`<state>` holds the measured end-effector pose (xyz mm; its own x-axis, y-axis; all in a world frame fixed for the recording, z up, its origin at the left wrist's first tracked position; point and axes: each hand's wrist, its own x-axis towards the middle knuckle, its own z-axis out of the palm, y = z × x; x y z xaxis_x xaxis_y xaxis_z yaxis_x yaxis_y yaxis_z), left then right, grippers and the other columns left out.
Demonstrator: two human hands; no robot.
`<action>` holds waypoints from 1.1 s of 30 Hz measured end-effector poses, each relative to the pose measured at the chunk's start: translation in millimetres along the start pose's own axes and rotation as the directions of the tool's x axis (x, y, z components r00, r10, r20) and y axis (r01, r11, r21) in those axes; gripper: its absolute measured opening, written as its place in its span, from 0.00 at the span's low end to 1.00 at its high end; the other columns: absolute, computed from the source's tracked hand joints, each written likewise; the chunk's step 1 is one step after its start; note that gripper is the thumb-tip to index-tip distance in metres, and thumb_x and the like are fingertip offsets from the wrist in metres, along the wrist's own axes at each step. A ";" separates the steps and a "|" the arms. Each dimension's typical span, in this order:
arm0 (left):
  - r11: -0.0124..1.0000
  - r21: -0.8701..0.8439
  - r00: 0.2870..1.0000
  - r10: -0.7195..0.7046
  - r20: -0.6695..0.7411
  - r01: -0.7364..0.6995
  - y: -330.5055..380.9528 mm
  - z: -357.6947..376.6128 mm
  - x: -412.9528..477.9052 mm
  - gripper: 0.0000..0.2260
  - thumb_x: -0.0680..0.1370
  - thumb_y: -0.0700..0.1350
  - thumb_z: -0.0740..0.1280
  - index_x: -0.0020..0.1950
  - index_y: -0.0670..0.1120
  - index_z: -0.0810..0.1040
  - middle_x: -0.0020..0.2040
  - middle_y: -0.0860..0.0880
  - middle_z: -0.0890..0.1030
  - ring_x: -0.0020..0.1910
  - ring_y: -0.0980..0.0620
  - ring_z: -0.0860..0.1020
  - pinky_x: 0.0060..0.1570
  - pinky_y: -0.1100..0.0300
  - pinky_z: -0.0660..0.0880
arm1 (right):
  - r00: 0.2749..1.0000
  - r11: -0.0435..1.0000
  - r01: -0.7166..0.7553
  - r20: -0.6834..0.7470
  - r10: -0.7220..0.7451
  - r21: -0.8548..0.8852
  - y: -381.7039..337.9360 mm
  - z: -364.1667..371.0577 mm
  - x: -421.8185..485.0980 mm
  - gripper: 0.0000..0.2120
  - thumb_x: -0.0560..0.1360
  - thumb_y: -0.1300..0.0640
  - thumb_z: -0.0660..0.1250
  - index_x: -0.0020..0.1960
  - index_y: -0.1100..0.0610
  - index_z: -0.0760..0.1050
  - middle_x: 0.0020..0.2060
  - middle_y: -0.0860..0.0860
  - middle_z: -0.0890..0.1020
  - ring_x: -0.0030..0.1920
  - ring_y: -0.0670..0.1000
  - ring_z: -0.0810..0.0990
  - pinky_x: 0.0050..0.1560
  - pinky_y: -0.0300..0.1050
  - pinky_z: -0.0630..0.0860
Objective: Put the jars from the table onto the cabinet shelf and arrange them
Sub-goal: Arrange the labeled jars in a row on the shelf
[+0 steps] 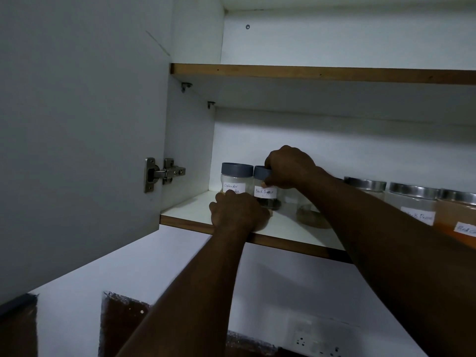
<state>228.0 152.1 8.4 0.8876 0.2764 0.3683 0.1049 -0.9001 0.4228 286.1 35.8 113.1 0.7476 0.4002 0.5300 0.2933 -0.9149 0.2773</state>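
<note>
Cabinet shelf [185, 211]: open cabinet; the lower shelf already carries several jars, so placing seems mostly done. The table is not in view, so I cannot tell if jars remain there.
Steel-lid jars [412, 199]: they stand in a row at the right side, labels to the front.
Coriander jar [235, 180]: upright at the left end, near the cabinet wall.
Black pepper jar [265, 191]: just beside the coriander jar; it looks like it is being aligned.
Right hand [289, 167]: arm reaching up, fingers closed around the grey lid of the pepper jar.
Left hand [238, 212]: curled low in front of both jars, at the shelf edge; whether it grips one I cannot tell.
</note>
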 end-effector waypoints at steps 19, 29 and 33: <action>1.000 -0.001 0.999 0.027 0.019 -0.027 -0.9 0.4 1.8 0.34 0.74 0.70 0.66 0.74 0.52 0.71 0.74 0.44 0.69 0.73 0.41 0.64 0.70 0.44 0.64 | 0.998 0.996 0.059 0.038 -0.057 -0.062 1.6 -19.1 -5.5 0.15 0.77 0.42 0.68 0.59 0.47 0.83 0.55 0.52 0.84 0.57 0.56 0.80 0.56 0.51 0.76; 0.986 0.009 0.983 0.165 -0.085 -0.164 0.4 0.3 0.3 0.17 0.77 0.54 0.71 0.63 0.49 0.79 0.59 0.46 0.82 0.59 0.44 0.78 0.59 0.47 0.76 | 0.990 0.999 0.045 0.133 -0.043 -0.015 25.1 -46.4 -26.7 0.27 0.72 0.33 0.69 0.66 0.45 0.77 0.59 0.47 0.82 0.59 0.52 0.78 0.60 0.55 0.76; 0.960 0.087 0.963 0.269 -0.026 -0.266 13.4 -2.5 -3.1 0.14 0.77 0.47 0.72 0.61 0.46 0.82 0.56 0.44 0.84 0.54 0.44 0.81 0.56 0.49 0.80 | 0.938 0.998 0.002 0.345 0.021 -0.065 58.7 -70.1 -54.7 0.33 0.65 0.32 0.76 0.66 0.44 0.76 0.57 0.47 0.82 0.53 0.51 0.81 0.55 0.54 0.81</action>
<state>225.5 140.0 15.0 0.8710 0.0330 0.4902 -0.0960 -0.9671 0.2357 220.7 -36.3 156.6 0.9133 0.3383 0.2268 0.2548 -0.9090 0.3299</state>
